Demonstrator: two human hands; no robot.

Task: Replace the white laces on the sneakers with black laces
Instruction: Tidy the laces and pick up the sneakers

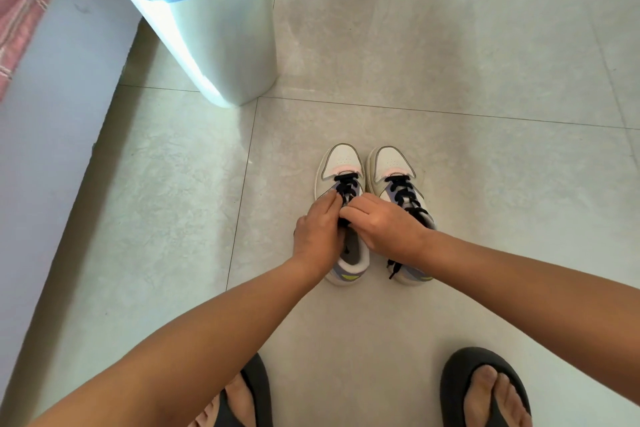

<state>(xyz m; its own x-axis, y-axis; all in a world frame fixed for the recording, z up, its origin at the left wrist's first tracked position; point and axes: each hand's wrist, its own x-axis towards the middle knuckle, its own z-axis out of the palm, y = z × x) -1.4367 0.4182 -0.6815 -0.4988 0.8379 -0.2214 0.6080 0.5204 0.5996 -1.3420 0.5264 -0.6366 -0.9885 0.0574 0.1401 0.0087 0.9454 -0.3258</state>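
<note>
Two white sneakers stand side by side on the tiled floor, toes pointing away from me. The left sneaker (341,163) carries a black lace (346,185) across its upper eyelets. My left hand (317,230) and my right hand (382,222) meet over its tongue, and the fingers of both pinch that lace. The right sneaker (391,163) is laced in black down its front, and a loose black lace end (394,269) hangs at its heel. My right wrist covers part of it.
A white bin (221,45) with a blue liner stands on the floor at the far left. A pale wall or bed base (45,135) runs along the left, with pink checked cloth (20,0) above it. My feet in dark sandals (485,388) are at the bottom.
</note>
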